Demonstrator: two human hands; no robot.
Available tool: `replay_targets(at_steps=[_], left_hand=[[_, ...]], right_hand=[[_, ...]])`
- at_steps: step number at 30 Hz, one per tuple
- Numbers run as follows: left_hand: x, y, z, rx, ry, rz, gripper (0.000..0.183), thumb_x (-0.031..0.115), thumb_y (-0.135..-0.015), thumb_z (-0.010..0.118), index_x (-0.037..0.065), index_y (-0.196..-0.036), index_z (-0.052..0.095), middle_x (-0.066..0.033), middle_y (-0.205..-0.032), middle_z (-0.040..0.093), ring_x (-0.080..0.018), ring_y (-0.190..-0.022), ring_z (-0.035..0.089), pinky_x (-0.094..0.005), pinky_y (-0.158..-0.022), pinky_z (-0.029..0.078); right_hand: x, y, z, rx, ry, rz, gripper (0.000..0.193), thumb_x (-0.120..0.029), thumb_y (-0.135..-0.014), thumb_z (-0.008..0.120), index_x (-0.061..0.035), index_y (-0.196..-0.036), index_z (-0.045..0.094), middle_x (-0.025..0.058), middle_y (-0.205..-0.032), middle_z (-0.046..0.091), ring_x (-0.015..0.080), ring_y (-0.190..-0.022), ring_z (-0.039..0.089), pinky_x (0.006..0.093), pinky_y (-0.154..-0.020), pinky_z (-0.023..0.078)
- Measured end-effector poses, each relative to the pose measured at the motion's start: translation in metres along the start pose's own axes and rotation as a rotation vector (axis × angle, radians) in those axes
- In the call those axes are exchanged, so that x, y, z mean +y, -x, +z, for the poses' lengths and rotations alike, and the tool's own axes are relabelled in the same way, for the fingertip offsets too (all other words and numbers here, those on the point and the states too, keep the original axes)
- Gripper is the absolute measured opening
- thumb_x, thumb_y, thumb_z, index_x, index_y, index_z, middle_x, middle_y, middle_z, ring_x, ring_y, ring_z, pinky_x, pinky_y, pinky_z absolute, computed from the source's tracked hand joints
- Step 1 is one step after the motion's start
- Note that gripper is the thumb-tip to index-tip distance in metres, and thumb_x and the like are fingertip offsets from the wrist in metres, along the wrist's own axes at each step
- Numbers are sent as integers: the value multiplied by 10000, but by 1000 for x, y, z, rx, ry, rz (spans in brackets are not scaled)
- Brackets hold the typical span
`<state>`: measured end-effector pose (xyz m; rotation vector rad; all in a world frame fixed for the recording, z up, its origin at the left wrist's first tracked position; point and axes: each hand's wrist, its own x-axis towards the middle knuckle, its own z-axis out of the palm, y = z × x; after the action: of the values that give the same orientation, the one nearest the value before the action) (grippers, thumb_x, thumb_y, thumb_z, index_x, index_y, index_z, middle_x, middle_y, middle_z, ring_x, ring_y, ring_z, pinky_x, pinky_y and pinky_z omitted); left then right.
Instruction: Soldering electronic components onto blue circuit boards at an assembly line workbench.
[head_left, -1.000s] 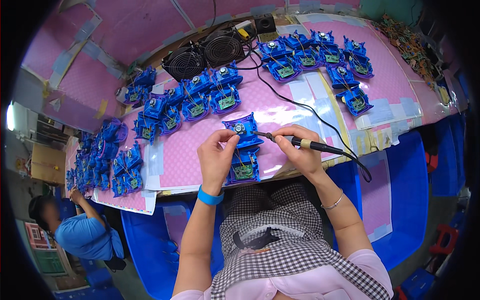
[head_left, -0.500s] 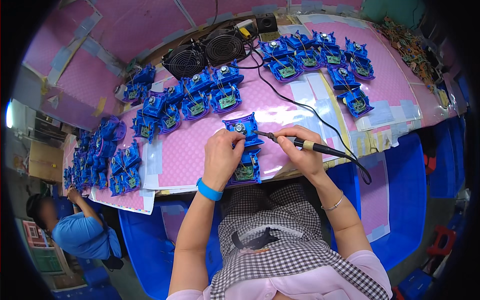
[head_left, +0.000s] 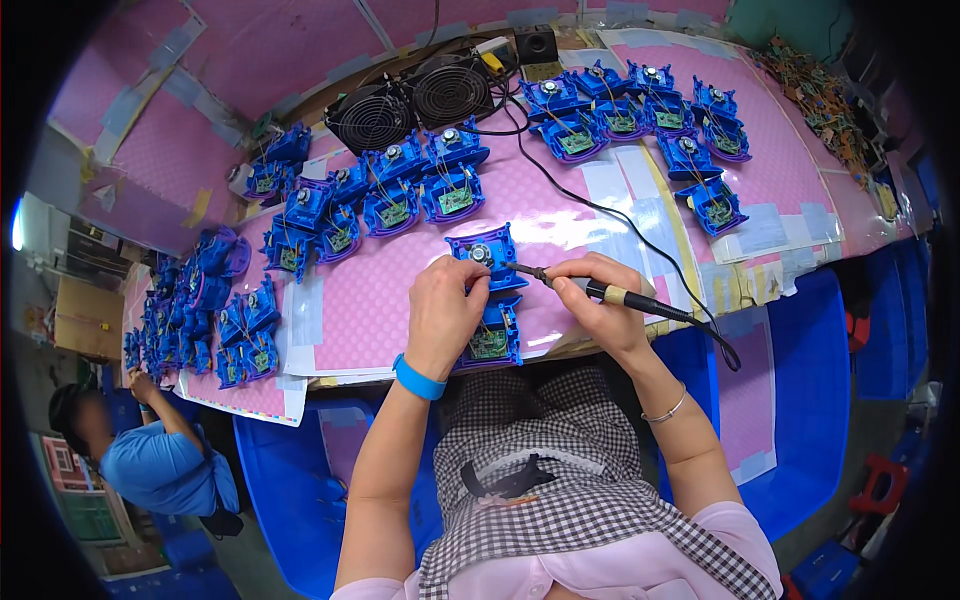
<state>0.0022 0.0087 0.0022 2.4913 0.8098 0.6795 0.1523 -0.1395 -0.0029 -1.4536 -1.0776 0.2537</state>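
Observation:
A soldering iron (head_left: 650,305) is gripped pen-like in my right hand (head_left: 605,310). Its tip points left, at the right side of a blue plastic housing half (head_left: 497,241) with a round speaker (head_left: 481,254) in it. Whether the tip touches anything there is too small to tell. My left hand (head_left: 440,308) is closed in a pinch at the housing's lower left, just below the speaker; what lies between the fingertips is hidden. Nearer my body sits a second blue half holding a green circuit board (head_left: 488,345), partly covered by my left hand.
Similar blue housings (head_left: 455,195) stand in rows to the left and at the back right. Two black fans (head_left: 450,98) are at the back. The iron's black cable (head_left: 640,235) crosses the table. Loose wired boards (head_left: 815,105) lie far right. A co-worker (head_left: 165,465) sits at left.
The iron's tip has shifted very slightly left along the housing. My left hand keeps its pinch in the same place. The view has moved a little.

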Motion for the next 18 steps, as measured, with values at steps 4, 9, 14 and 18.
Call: replay_targets(at_steps=[4, 9, 14, 18], left_hand=[[0, 0, 0, -1, 6, -5, 102, 85, -765, 695, 31, -844, 730, -138, -792, 663, -256, -686, 636, -363, -609, 494], [0, 1, 0, 5, 28, -4, 105, 86, -767, 694, 34, -851, 728, -136, -790, 661, -254, -680, 630, -365, -609, 493], [0, 1, 0, 5, 11, 10, 110, 85, -764, 694, 37, -856, 729, -134, -795, 666, -259, -693, 641, -365, -620, 498], [-1, 2, 1, 5, 15, 3, 111, 84, -763, 694, 36, -857, 728, -133, -797, 670, -265, -704, 648, -365, -629, 500]], right_hand=[[2, 1, 0, -15, -1, -36, 114, -43, -772, 682, 0, -871, 719, 86, -742, 672, 131, -635, 594, 246, -578, 441], [3, 1, 1, -2, 14, -48, 113, -42, -769, 686, 0, -869, 719, 85, -739, 669, 130, -633, 593, 245, -574, 438], [0, 2, 3, 8, 12, -26, 120, -53, -757, 685, -15, -864, 725, 78, -702, 647, 139, -606, 563, 272, -540, 418], [-2, 2, 2, 8, 20, -24, 122, -50, -757, 685, -14, -866, 726, 74, -692, 642, 131, -598, 554, 269, -534, 412]])
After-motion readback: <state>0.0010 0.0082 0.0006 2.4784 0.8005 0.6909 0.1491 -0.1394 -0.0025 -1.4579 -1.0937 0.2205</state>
